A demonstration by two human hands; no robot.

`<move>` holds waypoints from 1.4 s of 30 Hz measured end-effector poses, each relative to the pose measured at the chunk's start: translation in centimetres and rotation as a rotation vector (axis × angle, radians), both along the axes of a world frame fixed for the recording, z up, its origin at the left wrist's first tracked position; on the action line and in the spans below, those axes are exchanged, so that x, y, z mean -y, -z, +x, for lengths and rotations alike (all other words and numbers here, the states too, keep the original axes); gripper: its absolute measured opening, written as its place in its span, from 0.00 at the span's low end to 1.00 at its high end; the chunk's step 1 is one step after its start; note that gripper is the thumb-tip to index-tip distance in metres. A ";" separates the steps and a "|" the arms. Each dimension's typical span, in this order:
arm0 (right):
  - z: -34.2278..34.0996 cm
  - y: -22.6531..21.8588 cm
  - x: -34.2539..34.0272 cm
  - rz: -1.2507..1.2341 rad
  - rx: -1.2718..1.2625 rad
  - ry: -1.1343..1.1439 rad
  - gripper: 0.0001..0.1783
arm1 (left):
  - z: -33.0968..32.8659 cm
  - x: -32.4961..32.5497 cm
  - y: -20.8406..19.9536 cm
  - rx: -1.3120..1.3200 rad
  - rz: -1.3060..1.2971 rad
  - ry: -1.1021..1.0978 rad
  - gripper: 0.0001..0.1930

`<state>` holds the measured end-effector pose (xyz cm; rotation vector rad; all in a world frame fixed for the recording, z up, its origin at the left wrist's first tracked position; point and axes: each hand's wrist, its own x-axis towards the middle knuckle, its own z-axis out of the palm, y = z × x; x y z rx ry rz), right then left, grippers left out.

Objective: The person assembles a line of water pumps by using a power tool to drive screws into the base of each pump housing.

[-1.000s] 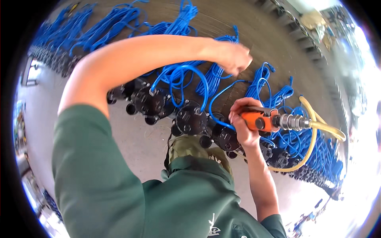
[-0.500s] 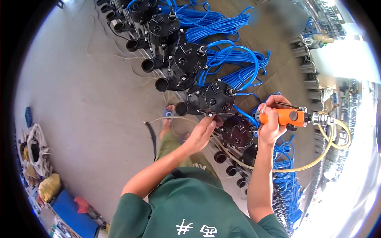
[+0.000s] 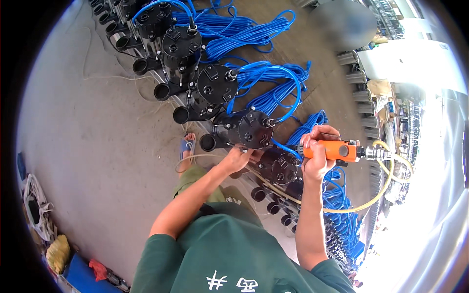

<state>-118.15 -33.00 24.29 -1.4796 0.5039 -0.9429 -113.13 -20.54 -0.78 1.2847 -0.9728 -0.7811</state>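
My right hand (image 3: 318,155) is wrapped round an orange air-powered driver (image 3: 337,150), held level with its hose fitting pointing right. A yellowish air hose (image 3: 371,202) loops from the fitting back under my right forearm. My left hand (image 3: 238,160) reaches to the near lower side of a black submersible pump (image 3: 251,129); its fingers are bent together at the pump's edge, and what they pinch is hidden. Just nearer stands another black pump (image 3: 281,167), beside the driver's nose.
Similar black pumps (image 3: 217,84) with round outlets stand in a long diagonal row. Coiled blue cables (image 3: 254,34) lie along their right side. Metal cylinders (image 3: 356,77) line the far right. A yellow sack (image 3: 58,254) and a blue panel (image 3: 90,276) are at lower left.
The pumps and cables have shifted left and slightly down in view. Both hands stay at much the same spots on them, and my right hand still grips the driver.
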 end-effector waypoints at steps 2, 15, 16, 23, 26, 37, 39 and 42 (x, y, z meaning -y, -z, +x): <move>-0.2 0.3 0.0 -0.025 0.024 -0.032 0.15 | 0.1 0.0 0.2 -0.016 0.009 0.032 0.18; -1.9 -3.8 0.1 -0.222 -0.053 0.083 0.19 | -3.8 -5.1 -10.2 -0.507 0.281 -0.542 0.08; -2.5 -5.1 -0.2 -0.285 -0.031 0.154 0.20 | -4.2 -5.6 -11.3 -0.459 0.275 -0.503 0.08; -10.1 -10.7 -4.5 -0.420 0.109 0.339 0.25 | -6.7 -7.4 -8.9 0.508 0.206 -0.238 0.15; -12.4 -10.8 -6.0 -0.385 0.088 0.341 0.25 | -6.7 -7.6 -8.4 0.698 0.333 -0.115 0.18; -11.3 -1.5 -7.3 -0.058 0.105 0.152 0.23 | -9.8 -4.1 -4.6 0.195 0.527 -0.411 0.11; -11.8 -0.9 -7.6 -0.149 0.001 0.205 0.23 | -9.9 -3.4 -6.0 -0.411 0.600 -0.361 0.08; -12.3 -1.0 -7.7 -0.159 -0.074 0.216 0.23 | -11.0 -2.8 -6.5 -1.572 0.223 -0.392 0.14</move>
